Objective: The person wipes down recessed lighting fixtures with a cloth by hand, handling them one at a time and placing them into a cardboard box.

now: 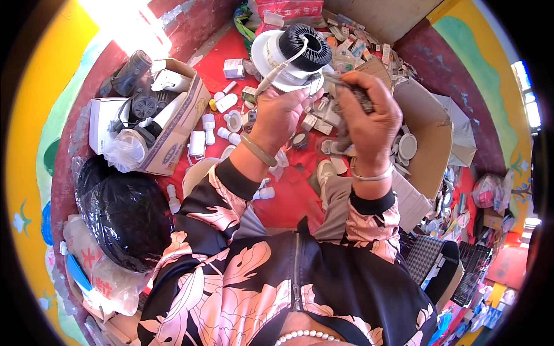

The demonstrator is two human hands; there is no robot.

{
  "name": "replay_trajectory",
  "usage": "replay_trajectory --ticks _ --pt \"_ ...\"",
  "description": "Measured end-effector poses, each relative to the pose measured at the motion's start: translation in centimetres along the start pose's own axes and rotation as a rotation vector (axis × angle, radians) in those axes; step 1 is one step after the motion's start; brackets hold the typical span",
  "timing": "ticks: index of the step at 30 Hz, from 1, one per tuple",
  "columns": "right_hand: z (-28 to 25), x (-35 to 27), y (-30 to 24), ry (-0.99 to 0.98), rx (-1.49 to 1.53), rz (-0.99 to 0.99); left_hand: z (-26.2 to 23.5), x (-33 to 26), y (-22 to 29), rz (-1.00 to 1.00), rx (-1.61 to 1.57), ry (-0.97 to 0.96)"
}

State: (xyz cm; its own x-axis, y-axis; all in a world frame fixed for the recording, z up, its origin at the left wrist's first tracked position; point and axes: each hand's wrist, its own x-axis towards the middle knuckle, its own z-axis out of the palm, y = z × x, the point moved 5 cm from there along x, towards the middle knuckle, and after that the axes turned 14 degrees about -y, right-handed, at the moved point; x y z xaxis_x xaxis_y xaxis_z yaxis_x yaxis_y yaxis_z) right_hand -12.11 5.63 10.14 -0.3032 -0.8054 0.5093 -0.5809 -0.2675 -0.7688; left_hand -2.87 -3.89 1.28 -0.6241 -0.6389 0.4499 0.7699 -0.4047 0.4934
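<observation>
A round white light fixture [266,57] with a black finned heat sink [311,51] is raised in front of me, its pale cable curving off the top. My left hand [278,115] is closed on the fixture at its near edge, with the cable end beside the thumb. To the right, my right hand [372,115] grips a crumpled grey cloth [341,131] that hangs below the fingers. The upper part of the cloth is close to the fixture's right rim; whether it touches cannot be made out. Some of both hands' fingers are hidden.
On the left stands a cardboard box [183,124] of dark and white lamps, with a black plastic bag [118,210] nearer. Small boxes and white lamp parts [209,128] litter the red sheet [288,199]. An opened carton [426,118] stands on the right.
</observation>
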Motion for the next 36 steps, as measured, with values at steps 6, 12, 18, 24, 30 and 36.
replay_trajectory --ticks 6,12,18,24,30,36 --pt "3.0 -0.1 -0.6 -0.018 -0.651 -0.329 -0.4 -0.6 -1.3 -0.044 0.167 -0.008" --pt "3.7 -0.8 -0.9 0.070 -0.621 -0.323 0.0 -1.4 -2.1 -0.042 0.192 0.038" --pt "3.5 -0.9 -0.9 0.189 -0.483 -0.371 0.8 -1.7 -2.6 0.011 0.473 -0.023" --pt "3.8 -0.9 -0.7 0.099 -0.381 -0.273 0.2 -1.6 -1.5 0.039 0.372 0.075" --pt "3.5 -0.6 -0.3 -0.047 -0.454 -0.233 -0.8 -1.5 -1.4 -0.006 0.292 0.040" --pt "3.5 -1.3 -0.3 0.082 -0.630 -0.169 -0.2 -1.1 -1.6 -0.014 0.357 0.051"
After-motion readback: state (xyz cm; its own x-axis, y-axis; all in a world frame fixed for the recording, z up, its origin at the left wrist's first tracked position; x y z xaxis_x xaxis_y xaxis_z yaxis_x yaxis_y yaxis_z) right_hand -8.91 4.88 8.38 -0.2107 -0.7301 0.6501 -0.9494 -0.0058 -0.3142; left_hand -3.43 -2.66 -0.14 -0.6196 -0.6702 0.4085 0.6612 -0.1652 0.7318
